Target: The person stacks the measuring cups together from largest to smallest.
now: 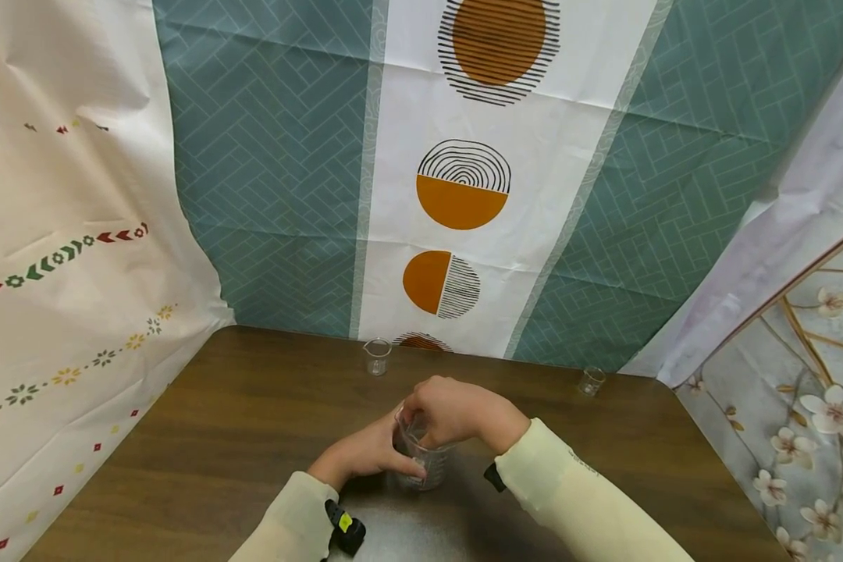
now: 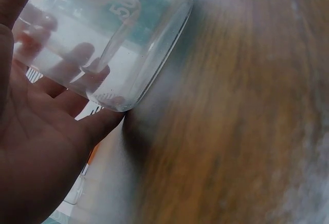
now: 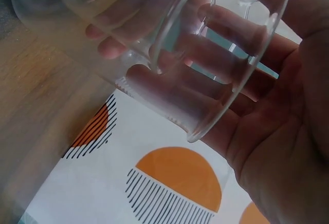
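A large clear glass beaker (image 1: 432, 472) with a white 500 ml mark stands upright at the front middle of the table. My left hand (image 1: 368, 453) grips its side, thumb in front and fingers behind. From above, my right hand (image 1: 457, 410) reaches over the rim with its fingers down inside. Within the large beaker sits a smaller glass beaker, its rim (image 3: 163, 34) showing in the right wrist view. The right fingertips are curled at that inner rim, partly blurred by the glass. The left wrist view shows the large beaker's base (image 2: 159, 54) close over the wood.
One small glass beaker (image 1: 377, 359) stands near the table's back edge, just left of the middle. Another little beaker (image 1: 592, 381) is at the back right. Patterned cloths (image 1: 274, 179) hang behind and beside the brown wooden table (image 1: 204, 437).
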`<state>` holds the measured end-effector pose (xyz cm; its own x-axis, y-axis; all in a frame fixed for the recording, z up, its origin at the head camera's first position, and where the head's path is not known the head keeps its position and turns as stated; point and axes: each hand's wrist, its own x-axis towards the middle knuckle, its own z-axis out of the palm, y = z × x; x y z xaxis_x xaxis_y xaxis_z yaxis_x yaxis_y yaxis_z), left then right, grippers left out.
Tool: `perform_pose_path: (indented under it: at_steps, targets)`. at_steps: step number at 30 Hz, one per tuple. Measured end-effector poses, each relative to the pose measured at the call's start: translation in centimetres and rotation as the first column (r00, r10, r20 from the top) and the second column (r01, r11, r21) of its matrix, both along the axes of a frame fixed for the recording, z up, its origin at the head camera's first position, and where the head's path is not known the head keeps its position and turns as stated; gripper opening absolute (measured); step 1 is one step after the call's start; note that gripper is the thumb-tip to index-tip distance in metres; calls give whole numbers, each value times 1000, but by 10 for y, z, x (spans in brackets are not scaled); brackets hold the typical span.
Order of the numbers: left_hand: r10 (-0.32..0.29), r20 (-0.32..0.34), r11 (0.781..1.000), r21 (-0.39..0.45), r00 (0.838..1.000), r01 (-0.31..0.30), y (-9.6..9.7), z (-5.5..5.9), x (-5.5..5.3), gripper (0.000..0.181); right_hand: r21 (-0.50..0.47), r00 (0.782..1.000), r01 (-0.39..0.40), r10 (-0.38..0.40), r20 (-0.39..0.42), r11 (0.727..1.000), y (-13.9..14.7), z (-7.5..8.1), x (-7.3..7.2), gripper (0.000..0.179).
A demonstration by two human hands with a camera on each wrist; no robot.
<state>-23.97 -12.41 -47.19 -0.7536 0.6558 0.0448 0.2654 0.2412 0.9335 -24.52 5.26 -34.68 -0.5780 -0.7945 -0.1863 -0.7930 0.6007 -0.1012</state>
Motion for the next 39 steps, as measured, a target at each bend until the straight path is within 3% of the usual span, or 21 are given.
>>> perform_pose_path:
  at_steps: [13,27,39]
  targets:
    - [7,-15,1000,10,1000,-7,1,0,1,108,6,1000,-11,11,-17,1000,1,-2,1,29]
    - [-24,-9,999,35,1000,24,2,-2,-3,108,27,999,21,-22,38,999,0,-3,1,30]
    - [-20,10,999,31,1000,20,2,0,-2,107,17,998,4,-6,63,1000,2,-7,0,32]
